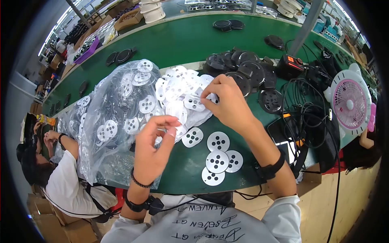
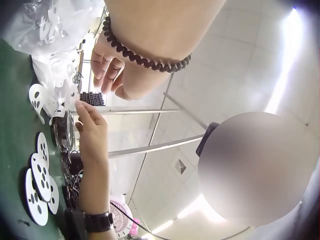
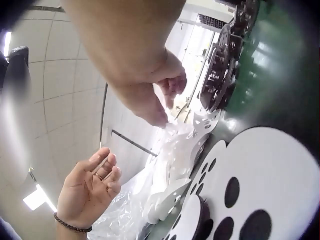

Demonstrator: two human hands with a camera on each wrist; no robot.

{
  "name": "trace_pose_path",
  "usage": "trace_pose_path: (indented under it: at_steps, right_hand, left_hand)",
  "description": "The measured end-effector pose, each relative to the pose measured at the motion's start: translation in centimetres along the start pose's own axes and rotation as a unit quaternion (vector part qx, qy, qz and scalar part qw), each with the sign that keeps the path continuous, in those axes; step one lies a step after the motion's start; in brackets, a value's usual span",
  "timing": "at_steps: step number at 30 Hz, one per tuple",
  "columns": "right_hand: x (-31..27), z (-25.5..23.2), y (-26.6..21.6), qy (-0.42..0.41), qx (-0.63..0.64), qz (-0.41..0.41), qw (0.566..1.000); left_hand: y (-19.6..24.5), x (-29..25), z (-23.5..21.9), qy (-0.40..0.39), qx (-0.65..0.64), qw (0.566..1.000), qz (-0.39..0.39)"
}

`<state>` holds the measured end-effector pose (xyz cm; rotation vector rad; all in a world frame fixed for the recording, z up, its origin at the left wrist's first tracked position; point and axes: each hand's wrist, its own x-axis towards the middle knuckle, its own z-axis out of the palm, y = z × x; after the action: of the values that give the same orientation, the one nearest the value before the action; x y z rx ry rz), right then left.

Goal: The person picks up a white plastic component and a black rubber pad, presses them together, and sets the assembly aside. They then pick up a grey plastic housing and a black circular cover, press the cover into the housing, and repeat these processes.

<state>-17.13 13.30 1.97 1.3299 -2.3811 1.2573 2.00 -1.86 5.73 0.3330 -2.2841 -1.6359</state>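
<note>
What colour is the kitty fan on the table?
The fan has a pink grille and a white frame, best seen in the head view.

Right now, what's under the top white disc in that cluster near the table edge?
Three other white discs stick out from under the top disc, on the green table. What its middle covers is hidden.

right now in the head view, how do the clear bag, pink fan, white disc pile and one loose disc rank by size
Largest to smallest:
1. clear bag
2. pink fan and white disc pile, too alike to rank
3. loose disc, clearly smallest
</note>
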Motion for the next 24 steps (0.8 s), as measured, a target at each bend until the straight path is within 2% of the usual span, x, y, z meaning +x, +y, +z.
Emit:
trace_pose_path:
  at_steps: [2,3,4,6,8,10,12,14,16,18,20,21,22,23,24]
  right_hand:
    - [-0.1,-0.6,0.8,-0.012,-0.006,-0.014,1.000]
    - [-0.4,-1.1,1.3,-0.021,-0.013,-0.026,0.999]
    - [-0.3,-2.2,1.2,-0.035,0.018,0.019,0.999]
    - [-0.2,-4.0,0.7,-0.011,0.031,0.046,0.998]
    - [-0.6,-5.1,0.3,-0.006,0.011,0.072,0.997]
    - [-1.1,-5.5,-0.1,-0.050,0.020,0.085,0.995]
    - [-1.7,-5.3,0.0,-0.069,0.027,0.091,0.993]
    - [-2.4,-5.1,0.2,-0.075,0.089,0.081,0.990]
    - [-2.8,-5.5,0.1,-0.087,0.109,0.106,0.985]
    - [-3.0,-5.5,0.2,-0.095,0.128,0.126,0.979]
    - [-3.4,-5.6,0.3,-0.138,0.230,0.177,0.947]
    - [-3.7,-5.4,0.1,-0.137,0.228,0.177,0.948]
    - [-3.8,-5.1,-0.1,-0.146,0.324,0.188,0.916]
    - [-3.8,-4.8,-0.3,-0.155,0.417,0.193,0.875]
    - [-3.9,-4.7,-0.6,-0.185,0.429,0.189,0.864]
  left_hand:
    - [-0.1,-0.9,0.3,-0.003,-0.010,1.000,-0.001]
    - [0.2,-1.4,0.5,-0.048,0.026,0.998,-0.008]
    - [0.4,-1.8,0.9,-0.095,0.061,0.993,-0.018]
    - [0.2,-2.6,2.0,-0.145,0.112,0.981,-0.057]
    - [-0.4,-3.3,3.4,-0.164,0.215,0.962,0.021]
    - [-0.8,-3.9,4.5,-0.198,0.229,0.953,-0.012]
    - [-1.5,-4.3,5.6,-0.175,0.291,0.939,0.065]
    - [-1.8,-4.2,6.4,-0.171,0.288,0.940,0.070]
    - [-2.2,-3.8,7.0,-0.153,0.263,0.950,0.072]
    - [-2.0,-3.3,6.7,-0.174,0.251,0.950,0.061]
    - [-1.5,-2.6,6.4,-0.238,0.160,0.958,-0.013]
    - [-0.1,-1.8,6.0,-0.240,0.129,0.960,-0.060]
    - [-0.2,-1.3,6.1,-0.238,0.130,0.961,-0.056]
    - [-0.4,-0.8,6.2,-0.164,-0.019,0.984,-0.069]
    - [-0.3,-0.2,6.2,-0.085,-0.167,0.979,-0.078]
